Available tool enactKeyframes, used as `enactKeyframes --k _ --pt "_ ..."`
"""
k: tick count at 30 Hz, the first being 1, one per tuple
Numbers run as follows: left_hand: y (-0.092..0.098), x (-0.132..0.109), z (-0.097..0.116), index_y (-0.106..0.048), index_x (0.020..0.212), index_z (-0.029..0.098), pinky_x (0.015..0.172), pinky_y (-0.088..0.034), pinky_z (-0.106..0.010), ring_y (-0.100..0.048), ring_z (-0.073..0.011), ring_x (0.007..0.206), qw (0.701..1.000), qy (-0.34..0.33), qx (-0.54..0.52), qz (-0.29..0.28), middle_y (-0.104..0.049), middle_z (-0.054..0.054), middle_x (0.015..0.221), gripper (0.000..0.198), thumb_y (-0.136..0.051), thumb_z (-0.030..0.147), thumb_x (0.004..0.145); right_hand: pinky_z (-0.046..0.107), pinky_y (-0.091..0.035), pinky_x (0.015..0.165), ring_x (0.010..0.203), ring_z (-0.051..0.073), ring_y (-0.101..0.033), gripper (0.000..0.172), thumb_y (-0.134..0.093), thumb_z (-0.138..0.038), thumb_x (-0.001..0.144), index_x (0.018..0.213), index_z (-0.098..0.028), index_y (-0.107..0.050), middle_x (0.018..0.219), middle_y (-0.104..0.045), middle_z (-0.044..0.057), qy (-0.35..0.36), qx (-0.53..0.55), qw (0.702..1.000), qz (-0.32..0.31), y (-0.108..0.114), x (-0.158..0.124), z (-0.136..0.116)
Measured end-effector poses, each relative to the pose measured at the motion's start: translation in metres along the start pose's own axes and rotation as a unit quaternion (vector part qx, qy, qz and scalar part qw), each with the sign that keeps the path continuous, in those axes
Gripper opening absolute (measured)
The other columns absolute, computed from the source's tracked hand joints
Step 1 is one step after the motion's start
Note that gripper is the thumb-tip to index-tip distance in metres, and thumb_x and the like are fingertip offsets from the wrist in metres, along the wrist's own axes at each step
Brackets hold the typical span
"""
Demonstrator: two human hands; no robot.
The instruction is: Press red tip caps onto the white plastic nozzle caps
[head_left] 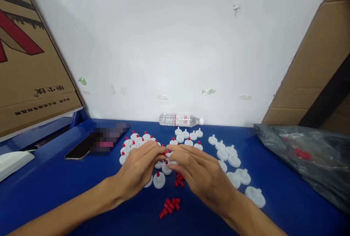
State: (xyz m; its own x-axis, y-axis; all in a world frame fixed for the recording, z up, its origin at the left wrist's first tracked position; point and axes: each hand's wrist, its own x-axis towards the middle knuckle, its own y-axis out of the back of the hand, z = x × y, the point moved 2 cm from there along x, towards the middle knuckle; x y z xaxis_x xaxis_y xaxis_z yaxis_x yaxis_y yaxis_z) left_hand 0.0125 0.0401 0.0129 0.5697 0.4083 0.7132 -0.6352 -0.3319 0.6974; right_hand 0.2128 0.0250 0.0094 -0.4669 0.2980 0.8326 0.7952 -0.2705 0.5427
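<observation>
My left hand (pixel 138 165) is closed in a pinch on a small red cap (pixel 164 153). Against it, my right hand (pixel 195 166) pinches a white plastic piece (pixel 169 154) with a narrow stem; most of that piece is hidden by the fingers. Around the hands lie round white discs with stems. Many at the left wear red caps, such as the capped disc (pixel 159 180) just below my hands. Bare-stemmed discs lie at the right, among them the uncapped disc (pixel 255 196). Loose red caps (pixel 170 206) form a small pile nearer to me.
A plastic water bottle (pixel 180 120) lies along the wall at the back of the blue table (pixel 109 214). At left are a phone (pixel 79 148) and a white device (pixel 15 163). A grey plastic bag (pixel 308 166) with red pieces lies right. Cardboard (pixel 35 68) stands at both sides.
</observation>
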Motion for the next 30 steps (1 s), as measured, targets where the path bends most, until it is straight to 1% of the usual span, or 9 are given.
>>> enactKeyframes --k 5,8,10,14,18,21,24,27,30 --pt "0.0 0.001 -0.001 -0.06 0.104 0.017 0.063 -0.048 -0.024 -0.057 -0.0152 0.069 1.0 0.0 0.017 0.004 -0.063 -0.003 0.079 0.016 -0.044 0.013 0.106 0.035 -0.055 0.106 0.118 0.018 -0.067 0.029 -0.053 -0.01 0.104 0.13 -0.022 -0.052 0.122 -0.072 0.006 0.001 -0.008 1.0 -0.019 0.001 0.003 0.001" --pt "0.002 0.003 0.0 -0.061 0.105 0.017 0.061 -0.048 -0.024 -0.058 -0.0146 0.066 0.999 -0.019 0.05 0.01 -0.065 -0.002 0.077 0.014 -0.047 0.016 0.107 0.036 -0.06 0.092 0.106 0.021 -0.071 0.023 -0.05 -0.016 0.106 0.128 -0.021 -0.051 0.115 -0.073 0.007 -0.004 -0.032 0.998 -0.052 0.002 0.004 0.002" --pt "0.003 0.003 0.001 -0.061 0.108 0.017 0.062 -0.049 -0.024 -0.06 -0.0145 0.066 0.998 -0.027 0.061 0.016 -0.067 -0.001 0.077 0.013 -0.049 0.018 0.106 0.036 -0.061 0.084 0.101 0.022 -0.072 0.024 -0.05 -0.015 0.104 0.127 -0.02 -0.051 0.112 -0.072 0.008 0.001 -0.05 0.997 -0.066 0.002 0.005 0.003" --pt "0.005 0.002 0.002 -0.061 0.109 0.017 0.063 -0.05 -0.025 -0.063 -0.0149 0.069 0.999 -0.022 0.047 0.016 -0.069 -0.002 0.081 0.011 -0.05 0.018 0.105 0.037 -0.06 0.084 0.103 0.023 -0.071 0.031 -0.052 -0.005 0.097 0.125 -0.018 -0.052 0.116 -0.071 0.009 0.033 -0.095 0.991 -0.086 0.004 0.005 0.004" --pt "0.007 0.002 0.003 -0.062 0.108 0.017 0.059 -0.047 -0.023 -0.06 -0.0124 0.064 0.999 -0.006 0.027 0.024 -0.069 -0.001 0.081 0.011 -0.057 0.011 0.1 0.036 -0.057 0.082 0.1 0.022 -0.071 0.028 -0.047 -0.009 0.101 0.126 -0.019 -0.054 0.114 -0.071 0.009 0.033 -0.145 0.984 -0.096 0.013 0.008 0.008" --pt "0.008 0.004 0.006 -0.063 0.1 0.016 0.06 -0.047 -0.024 -0.057 -0.0126 0.064 1.0 -0.008 0.007 0.026 -0.066 -0.002 0.079 0.013 -0.057 0.006 0.096 0.034 -0.055 0.077 0.091 0.021 -0.07 0.019 -0.048 -0.016 0.104 0.121 -0.019 -0.057 0.11 -0.071 0.008 0.0 -0.175 0.983 -0.059 0.025 0.01 0.016" --pt "0.008 0.005 0.013 -0.064 0.097 0.015 0.066 -0.051 -0.028 -0.059 -0.0165 0.073 0.999 -0.044 -0.011 -0.008 -0.065 -0.004 0.078 0.013 -0.057 0.005 0.095 0.034 -0.053 0.074 0.083 0.02 -0.069 0.016 -0.048 -0.023 0.106 0.111 -0.02 -0.063 0.108 -0.071 0.008 -0.066 -0.209 0.975 -0.042 0.035 0.011 0.027" --pt "0.006 0.005 0.021 -0.066 0.1 0.015 0.074 -0.054 -0.03 -0.061 -0.0206 0.085 0.994 -0.092 -0.006 -0.06 -0.067 -0.007 0.084 0.013 -0.059 0.006 0.094 0.039 -0.052 0.082 0.091 0.024 -0.069 0.026 -0.043 -0.03 0.109 0.114 -0.02 -0.067 0.112 -0.072 0.009 -0.138 -0.236 0.96 -0.069 0.04 0.01 0.038" --pt "0.002 0.003 0.026 -0.068 0.103 0.014 0.081 -0.055 -0.032 -0.059 -0.0222 0.093 0.986 -0.118 -0.003 -0.114 -0.068 -0.008 0.092 0.011 -0.059 0.009 0.097 0.043 -0.049 0.089 0.099 0.027 -0.068 0.037 -0.036 -0.035 0.11 0.104 -0.022 -0.07 0.106 -0.074 0.009 -0.211 -0.254 0.933 -0.146 0.04 0.007 0.048"
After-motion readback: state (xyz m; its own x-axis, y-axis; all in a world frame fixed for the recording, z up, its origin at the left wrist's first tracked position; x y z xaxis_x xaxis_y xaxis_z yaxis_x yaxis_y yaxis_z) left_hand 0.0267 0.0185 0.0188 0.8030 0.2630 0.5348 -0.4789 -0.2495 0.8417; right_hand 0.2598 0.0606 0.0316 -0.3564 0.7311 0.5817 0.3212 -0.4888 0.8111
